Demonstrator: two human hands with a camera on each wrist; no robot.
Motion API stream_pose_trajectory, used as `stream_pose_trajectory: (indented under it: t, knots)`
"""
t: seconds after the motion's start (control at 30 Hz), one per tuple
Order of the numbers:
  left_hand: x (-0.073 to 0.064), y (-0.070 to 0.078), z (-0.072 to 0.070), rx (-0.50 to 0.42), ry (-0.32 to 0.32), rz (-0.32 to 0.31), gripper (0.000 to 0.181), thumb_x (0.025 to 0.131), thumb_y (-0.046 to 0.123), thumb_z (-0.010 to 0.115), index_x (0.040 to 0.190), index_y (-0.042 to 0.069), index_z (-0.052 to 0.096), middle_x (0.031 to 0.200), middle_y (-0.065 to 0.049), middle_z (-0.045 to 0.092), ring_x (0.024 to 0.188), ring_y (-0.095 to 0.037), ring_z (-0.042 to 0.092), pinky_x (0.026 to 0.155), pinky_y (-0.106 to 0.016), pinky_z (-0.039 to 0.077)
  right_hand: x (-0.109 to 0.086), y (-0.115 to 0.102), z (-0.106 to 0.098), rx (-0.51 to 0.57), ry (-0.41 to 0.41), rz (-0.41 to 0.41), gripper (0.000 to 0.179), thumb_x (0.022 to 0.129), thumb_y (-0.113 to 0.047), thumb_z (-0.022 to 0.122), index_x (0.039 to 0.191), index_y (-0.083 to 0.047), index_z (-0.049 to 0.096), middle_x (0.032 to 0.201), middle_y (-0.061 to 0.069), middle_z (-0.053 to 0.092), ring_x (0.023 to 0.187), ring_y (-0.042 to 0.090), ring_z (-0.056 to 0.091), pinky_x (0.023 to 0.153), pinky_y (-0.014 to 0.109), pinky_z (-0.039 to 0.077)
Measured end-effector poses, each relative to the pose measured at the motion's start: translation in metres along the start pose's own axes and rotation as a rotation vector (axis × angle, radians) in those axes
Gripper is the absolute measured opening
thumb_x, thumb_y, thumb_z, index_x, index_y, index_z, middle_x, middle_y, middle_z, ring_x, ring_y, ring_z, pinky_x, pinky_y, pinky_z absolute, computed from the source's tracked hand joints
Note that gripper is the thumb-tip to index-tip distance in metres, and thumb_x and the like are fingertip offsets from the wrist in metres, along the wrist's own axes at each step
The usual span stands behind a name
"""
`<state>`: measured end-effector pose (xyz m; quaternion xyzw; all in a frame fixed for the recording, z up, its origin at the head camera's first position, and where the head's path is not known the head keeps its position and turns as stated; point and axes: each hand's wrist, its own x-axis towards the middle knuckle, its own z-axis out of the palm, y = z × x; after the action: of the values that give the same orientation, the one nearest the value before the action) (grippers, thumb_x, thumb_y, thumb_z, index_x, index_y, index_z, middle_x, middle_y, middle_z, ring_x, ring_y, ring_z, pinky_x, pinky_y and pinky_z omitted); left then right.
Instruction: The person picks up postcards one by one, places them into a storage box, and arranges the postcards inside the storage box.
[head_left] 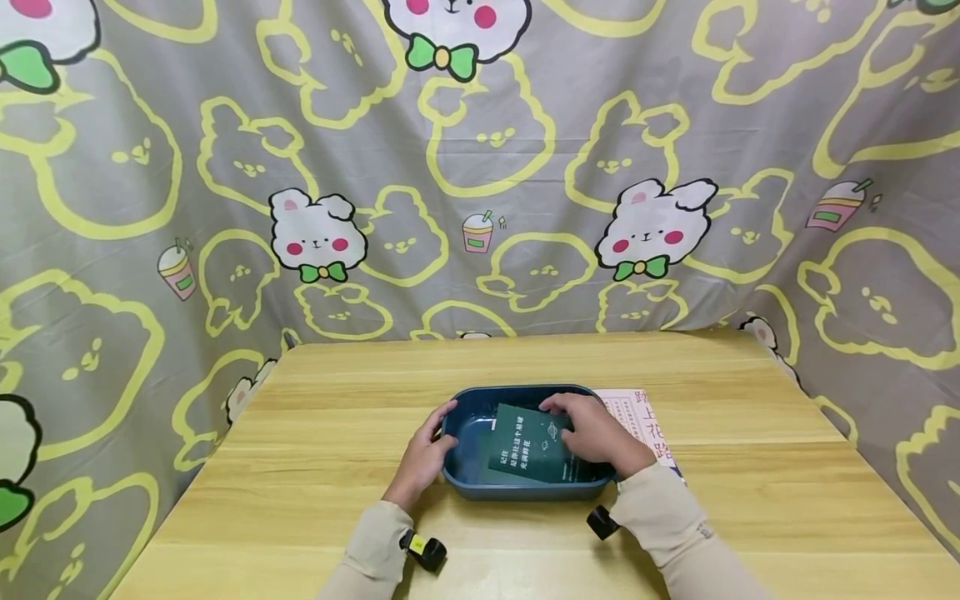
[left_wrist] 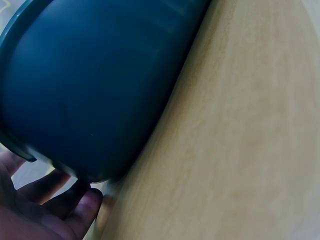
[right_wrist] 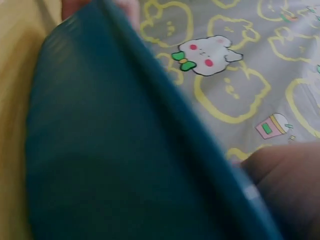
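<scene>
A dark blue-green plastic bin point(head_left: 517, 493) with rounded corners sits on the wooden table in the head view. My left hand point(head_left: 422, 461) grips its left end, thumb over the rim and fingers along the outside; the left wrist view shows those fingers point(left_wrist: 86, 210) against the bin's end wall. Inside the bin, a dark green card point(head_left: 513, 454) with white lettering and small planet drawings lies tilted. My right hand point(head_left: 597, 431) reaches over the bin's right end and holds the card's right side. In the right wrist view the bin's wall point(right_wrist: 100, 130) hides the card.
A pink printed sheet point(head_left: 633, 410) with red characters lies on the table, partly behind the bin's right end. The wooden table point(head_left: 345, 417) extends on both sides. A grey patterned cloth point(head_left: 480, 275) hangs at the back and sides.
</scene>
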<state>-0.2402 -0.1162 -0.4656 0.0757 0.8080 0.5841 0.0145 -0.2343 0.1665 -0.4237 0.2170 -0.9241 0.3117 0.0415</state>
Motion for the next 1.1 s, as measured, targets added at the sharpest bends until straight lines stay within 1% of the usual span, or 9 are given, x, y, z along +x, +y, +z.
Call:
stream_pose_trajectory:
  t: [0.1,0.23,0.33,0.4,0.5,0.67,0.8,0.93,1.1]
  knots:
    - [-0.001,0.000,0.000,0.009,0.002,0.001,0.054,0.092,0.000,0.050,0.144,0.013,0.046,0.153,-0.019,0.033,0.138,-0.045,0.029,0.106,-0.060,0.029,0.001,0.000,0.004,-0.054,0.020,-0.008,0.038,0.081,0.009,0.062,0.116,-0.005,0.066,0.111,0.008,0.064,0.104,0.026,0.060,0.087,0.043,0.050]
    - [-0.001,-0.001,0.000,0.009,0.003,0.002,0.054,0.092,0.003,0.050,0.144,0.018,0.047,0.153,-0.016,0.033,0.138,-0.043,0.030,0.106,-0.059,0.029,0.002,0.001,0.003,-0.015,0.084,-0.012,0.034,0.083,0.009,0.061,0.115,-0.002,0.065,0.112,0.011,0.064,0.106,0.029,0.060,0.090,0.046,0.049]
    - [0.000,-0.002,0.000,0.004,0.005,0.009,0.054,0.092,0.003,0.050,0.144,0.018,0.047,0.153,-0.016,0.033,0.139,-0.043,0.029,0.107,-0.060,0.028,0.002,0.005,-0.002,0.051,0.144,0.002,0.029,0.085,0.006,0.061,0.113,-0.001,0.065,0.106,0.012,0.065,0.097,0.026,0.062,0.084,0.044,0.051]
    - [0.000,-0.003,0.000,0.004,0.005,0.001,0.054,0.092,0.003,0.050,0.144,0.019,0.048,0.154,-0.015,0.033,0.139,-0.042,0.028,0.107,-0.059,0.028,0.002,0.010,-0.006,0.071,0.186,0.012,0.026,0.086,0.005,0.061,0.112,0.000,0.064,0.097,0.009,0.065,0.086,0.021,0.061,0.076,0.039,0.052]
    - [0.000,-0.004,0.000,0.006,0.001,0.005,0.054,0.093,0.003,0.049,0.144,0.018,0.047,0.154,-0.016,0.032,0.139,-0.043,0.028,0.107,-0.060,0.028,-0.001,0.019,-0.013,0.082,0.260,0.043,0.021,0.087,0.002,0.062,0.108,0.001,0.064,0.084,0.003,0.062,0.073,0.015,0.056,0.065,0.032,0.050]
    - [-0.001,-0.002,0.000,0.006,-0.001,0.006,0.054,0.093,0.002,0.049,0.145,0.015,0.045,0.154,-0.017,0.032,0.139,-0.043,0.028,0.108,-0.059,0.027,-0.009,0.036,-0.026,0.106,0.358,0.121,0.019,0.088,-0.002,0.059,0.107,0.001,0.063,0.080,0.002,0.060,0.068,0.015,0.053,0.061,0.028,0.045]
    - [-0.007,0.014,0.000,0.003,-0.005,0.004,0.053,0.093,-0.001,0.048,0.145,0.009,0.045,0.153,-0.020,0.032,0.139,-0.044,0.027,0.108,-0.059,0.026,-0.014,0.052,-0.033,0.093,0.347,0.220,0.025,0.087,-0.004,0.057,0.110,0.004,0.062,0.083,0.006,0.060,0.072,0.019,0.054,0.065,0.031,0.046]
    - [-0.016,0.034,-0.001,0.004,-0.008,0.001,0.052,0.092,-0.002,0.047,0.144,0.005,0.045,0.152,-0.022,0.033,0.138,-0.045,0.028,0.108,-0.058,0.027,-0.022,0.063,-0.037,0.063,0.303,0.346,0.032,0.087,-0.008,0.058,0.115,0.008,0.058,0.089,0.012,0.062,0.079,0.025,0.058,0.071,0.039,0.049]
    - [-0.021,0.042,-0.002,-0.001,-0.007,-0.002,0.051,0.093,-0.002,0.047,0.144,0.005,0.045,0.152,-0.023,0.032,0.138,-0.045,0.028,0.108,-0.058,0.026,-0.033,0.075,-0.041,0.035,0.183,0.529,0.047,0.089,-0.017,0.062,0.122,0.014,0.050,0.104,0.026,0.060,0.091,0.034,0.057,0.079,0.048,0.049]
